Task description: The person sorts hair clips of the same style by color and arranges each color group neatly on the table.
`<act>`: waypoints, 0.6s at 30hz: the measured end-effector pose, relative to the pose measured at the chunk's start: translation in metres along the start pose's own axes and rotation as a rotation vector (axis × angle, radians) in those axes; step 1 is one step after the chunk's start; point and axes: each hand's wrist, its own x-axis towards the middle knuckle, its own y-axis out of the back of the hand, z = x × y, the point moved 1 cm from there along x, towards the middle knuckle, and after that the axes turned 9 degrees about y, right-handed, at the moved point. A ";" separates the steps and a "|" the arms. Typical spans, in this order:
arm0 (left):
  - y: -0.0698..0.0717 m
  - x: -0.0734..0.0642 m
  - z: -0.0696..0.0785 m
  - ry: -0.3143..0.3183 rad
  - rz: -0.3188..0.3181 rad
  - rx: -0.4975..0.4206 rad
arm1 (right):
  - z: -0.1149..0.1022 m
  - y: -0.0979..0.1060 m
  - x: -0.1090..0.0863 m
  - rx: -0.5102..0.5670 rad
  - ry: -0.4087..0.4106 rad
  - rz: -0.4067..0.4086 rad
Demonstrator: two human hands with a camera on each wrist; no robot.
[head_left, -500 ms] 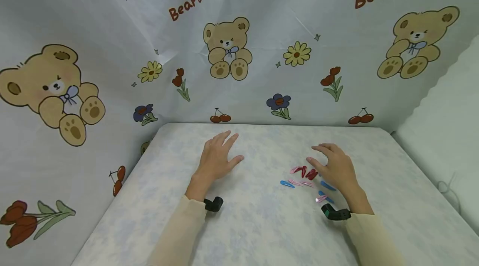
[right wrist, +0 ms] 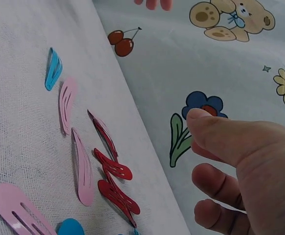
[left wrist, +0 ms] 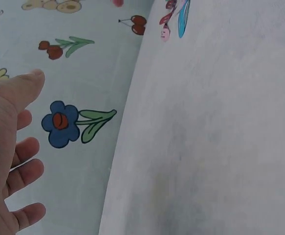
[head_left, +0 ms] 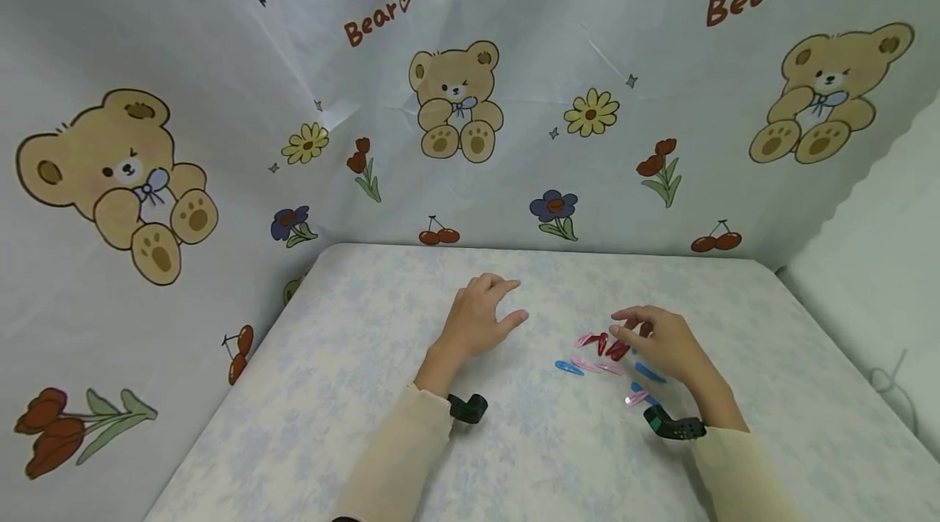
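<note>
Several snap hair clips lie loosely grouped on the table. Among them are red clips (head_left: pixel 618 351), pink clips (head_left: pixel 609 369) and blue clips (head_left: pixel 569 368). My right hand (head_left: pixel 664 342) hovers just over the right side of the group, fingers loosely bent and thumb near the index finger. Nothing shows between them in the right wrist view, where a red clip (right wrist: pixel 118 198), a pink clip (right wrist: pixel 82 171) and a blue clip (right wrist: pixel 53 71) lie to the hand's left. Left of the clips, my left hand (head_left: pixel 473 322) is held above the table with relaxed, spread fingers, holding nothing.
The pale mottled table (head_left: pixel 352 318) reaches back to a hanging cloth (head_left: pixel 499 204) printed with bears, flowers and cherries. A black wrist camera (head_left: pixel 467 409) sits on the left wrist, and another wrist camera (head_left: pixel 671 426) on the right. A thin cord (head_left: pixel 892 379) hangs beyond the table's right edge.
My left hand has moved right, nearer the clips. The right hand's thumb and index finger have come closer together, and the hand is slightly lower in view. The head view has shifted a little.
</note>
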 end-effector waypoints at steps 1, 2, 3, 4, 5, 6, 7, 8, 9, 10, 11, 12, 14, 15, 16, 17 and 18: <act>-0.002 0.000 0.004 0.002 -0.008 -0.009 | 0.000 0.000 0.000 0.003 0.000 -0.005; -0.004 0.000 0.008 0.005 -0.018 -0.019 | 0.001 -0.001 -0.001 0.005 0.000 -0.011; -0.006 0.000 0.012 0.005 -0.027 -0.035 | 0.001 -0.001 -0.001 0.006 0.004 -0.014; -0.009 0.000 0.015 0.003 -0.037 -0.052 | 0.001 -0.001 -0.001 0.008 0.007 -0.016; -0.011 0.000 0.018 0.002 -0.046 -0.062 | 0.001 0.000 -0.001 0.009 0.010 -0.017; -0.013 0.000 0.021 -0.001 -0.055 -0.071 | 0.002 0.000 -0.001 0.011 0.013 -0.019; -0.016 0.000 0.024 -0.004 -0.064 -0.072 | 0.002 -0.001 0.000 0.012 0.015 -0.021; -0.019 0.000 0.026 -0.010 -0.072 -0.068 | 0.002 -0.001 0.000 0.014 0.018 -0.023; -0.022 0.000 0.029 -0.018 -0.076 -0.061 | 0.003 -0.001 0.000 0.013 0.017 -0.024; -0.024 0.000 0.031 -0.026 -0.080 -0.055 | 0.003 -0.001 0.001 0.015 0.016 -0.028; -0.026 0.000 0.033 -0.032 -0.080 -0.044 | 0.003 -0.001 0.001 0.017 0.014 -0.032; -0.028 -0.001 0.034 -0.039 -0.081 -0.039 | 0.003 -0.001 0.001 0.021 0.012 -0.040; -0.030 -0.001 0.038 -0.054 -0.094 -0.039 | 0.004 -0.002 0.001 0.023 0.007 -0.055; -0.031 -0.002 0.040 -0.059 -0.103 -0.044 | 0.004 -0.002 0.001 0.020 0.001 -0.063; -0.032 -0.002 0.041 -0.066 -0.113 -0.050 | 0.004 -0.002 0.000 0.019 -0.002 -0.072; -0.034 -0.002 0.042 -0.071 -0.126 -0.055 | 0.004 -0.001 -0.001 0.017 -0.005 -0.081; -0.036 -0.003 0.043 -0.075 -0.138 -0.059 | 0.005 -0.001 -0.002 0.014 -0.005 -0.090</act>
